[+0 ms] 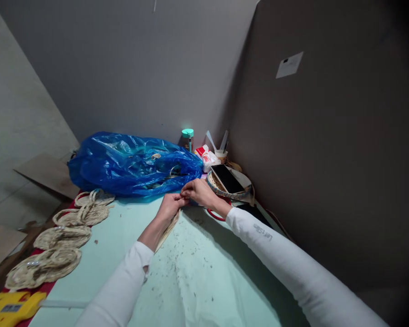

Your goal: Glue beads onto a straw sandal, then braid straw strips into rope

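Near the centre of the frame, the left hand (pixel 168 206) gripped a pale, flat, fibrous strip (pixel 168 232) that trailed toward the lower centre, presumably to keep it steady. The right hand (pixel 197 191) met it with fingertips pinched closed; what lay between them couldn't be told. Rough, straw-like looped pieces (pixel 64 236) lined the counter's (pixel 197 290) left edge, perhaps to leave working room. Behind sat a glossy, crumpled blue plastic bag (pixel 132 159).

Dim, grey light; dark right edge, wide-angle stretch, sheen on blue plastic (pixel 132 163).
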`<action>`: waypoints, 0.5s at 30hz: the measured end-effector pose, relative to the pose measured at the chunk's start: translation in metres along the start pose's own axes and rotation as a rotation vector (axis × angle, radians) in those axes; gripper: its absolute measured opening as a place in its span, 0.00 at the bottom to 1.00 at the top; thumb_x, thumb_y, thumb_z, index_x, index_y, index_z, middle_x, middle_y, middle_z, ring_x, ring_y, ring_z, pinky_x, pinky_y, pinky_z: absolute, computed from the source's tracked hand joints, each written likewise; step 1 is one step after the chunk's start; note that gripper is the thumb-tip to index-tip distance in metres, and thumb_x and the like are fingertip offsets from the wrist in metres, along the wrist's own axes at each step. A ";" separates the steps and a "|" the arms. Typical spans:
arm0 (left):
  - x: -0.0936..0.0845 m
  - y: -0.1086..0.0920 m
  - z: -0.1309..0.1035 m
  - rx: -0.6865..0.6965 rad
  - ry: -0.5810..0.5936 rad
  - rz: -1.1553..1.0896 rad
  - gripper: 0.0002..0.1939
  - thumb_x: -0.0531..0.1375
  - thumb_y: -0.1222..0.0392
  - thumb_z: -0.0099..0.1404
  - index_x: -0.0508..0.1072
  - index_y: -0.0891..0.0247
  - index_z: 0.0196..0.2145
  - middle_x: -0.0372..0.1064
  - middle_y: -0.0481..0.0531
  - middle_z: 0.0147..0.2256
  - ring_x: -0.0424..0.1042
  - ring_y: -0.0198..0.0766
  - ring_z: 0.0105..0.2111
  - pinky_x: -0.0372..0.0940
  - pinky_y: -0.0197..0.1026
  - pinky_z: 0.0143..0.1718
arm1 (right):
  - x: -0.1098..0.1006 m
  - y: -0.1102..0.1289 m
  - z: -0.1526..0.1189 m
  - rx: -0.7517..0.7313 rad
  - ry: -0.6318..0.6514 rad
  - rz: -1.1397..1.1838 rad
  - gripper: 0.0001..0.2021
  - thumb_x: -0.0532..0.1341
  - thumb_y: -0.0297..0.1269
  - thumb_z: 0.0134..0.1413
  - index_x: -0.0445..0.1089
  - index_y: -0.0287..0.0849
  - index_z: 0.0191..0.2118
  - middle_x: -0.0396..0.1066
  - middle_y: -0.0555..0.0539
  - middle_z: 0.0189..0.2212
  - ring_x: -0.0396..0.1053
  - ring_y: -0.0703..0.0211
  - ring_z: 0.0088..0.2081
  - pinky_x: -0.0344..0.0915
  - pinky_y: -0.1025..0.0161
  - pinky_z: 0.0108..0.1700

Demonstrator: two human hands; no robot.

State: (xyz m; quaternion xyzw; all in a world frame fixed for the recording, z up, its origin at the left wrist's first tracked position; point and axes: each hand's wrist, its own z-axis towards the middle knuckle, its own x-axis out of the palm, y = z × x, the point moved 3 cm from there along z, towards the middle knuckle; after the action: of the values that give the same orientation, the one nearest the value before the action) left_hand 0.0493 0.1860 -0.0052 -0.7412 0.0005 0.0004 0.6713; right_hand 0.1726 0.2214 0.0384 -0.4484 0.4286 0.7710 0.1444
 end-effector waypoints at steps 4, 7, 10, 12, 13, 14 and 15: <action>0.000 0.003 0.001 0.017 -0.032 -0.037 0.09 0.68 0.59 0.38 0.76 0.67 0.18 0.69 0.48 0.17 0.63 0.33 0.20 0.53 0.35 0.23 | 0.000 -0.012 0.011 0.115 0.047 0.043 0.09 0.60 0.31 0.51 0.78 0.35 0.34 0.76 0.47 0.25 0.70 0.63 0.27 0.60 0.71 0.30; -0.002 0.003 0.000 0.005 -0.056 -0.039 0.11 0.68 0.56 0.39 0.77 0.68 0.19 0.73 0.53 0.21 0.64 0.33 0.21 0.51 0.35 0.22 | 0.000 -0.019 0.015 0.153 0.096 0.042 0.09 0.60 0.30 0.51 0.78 0.34 0.35 0.76 0.48 0.25 0.70 0.64 0.26 0.60 0.71 0.29; -0.003 0.004 -0.001 -0.009 -0.094 -0.023 0.14 0.68 0.53 0.41 0.78 0.68 0.22 0.74 0.55 0.22 0.58 0.29 0.17 0.45 0.34 0.18 | -0.002 -0.017 0.012 0.148 0.119 -0.001 0.08 0.61 0.29 0.50 0.78 0.36 0.34 0.77 0.48 0.28 0.71 0.64 0.30 0.61 0.72 0.33; -0.003 0.006 -0.001 -0.005 -0.131 -0.005 0.15 0.67 0.51 0.42 0.77 0.67 0.23 0.73 0.53 0.21 0.53 0.27 0.14 0.42 0.34 0.17 | -0.002 -0.011 0.005 0.148 0.105 -0.060 0.09 0.59 0.30 0.52 0.77 0.37 0.35 0.77 0.47 0.31 0.72 0.62 0.33 0.60 0.71 0.35; -0.003 0.008 0.000 0.003 -0.152 0.009 0.15 0.66 0.50 0.43 0.77 0.67 0.22 0.72 0.52 0.19 0.51 0.27 0.14 0.41 0.34 0.17 | -0.001 -0.006 0.001 0.157 0.091 -0.099 0.09 0.58 0.30 0.53 0.77 0.37 0.35 0.77 0.46 0.32 0.72 0.61 0.35 0.60 0.70 0.36; -0.002 0.009 0.000 0.017 -0.175 0.025 0.15 0.65 0.49 0.44 0.76 0.67 0.21 0.70 0.51 0.18 0.51 0.27 0.13 0.42 0.35 0.17 | 0.000 -0.002 -0.004 0.170 0.075 -0.143 0.10 0.57 0.31 0.53 0.77 0.37 0.35 0.77 0.44 0.33 0.72 0.58 0.36 0.60 0.68 0.37; -0.001 0.010 0.000 0.037 -0.198 0.044 0.16 0.65 0.48 0.46 0.75 0.66 0.20 0.69 0.50 0.17 0.52 0.28 0.14 0.43 0.35 0.17 | 0.001 0.003 -0.009 0.188 0.058 -0.189 0.11 0.56 0.31 0.54 0.76 0.37 0.36 0.76 0.41 0.34 0.72 0.55 0.37 0.60 0.66 0.37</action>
State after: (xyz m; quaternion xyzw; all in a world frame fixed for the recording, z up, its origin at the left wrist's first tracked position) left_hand 0.0484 0.1849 -0.0155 -0.7247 -0.0495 0.0883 0.6816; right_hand 0.1750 0.2123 0.0372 -0.4934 0.4588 0.6971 0.2451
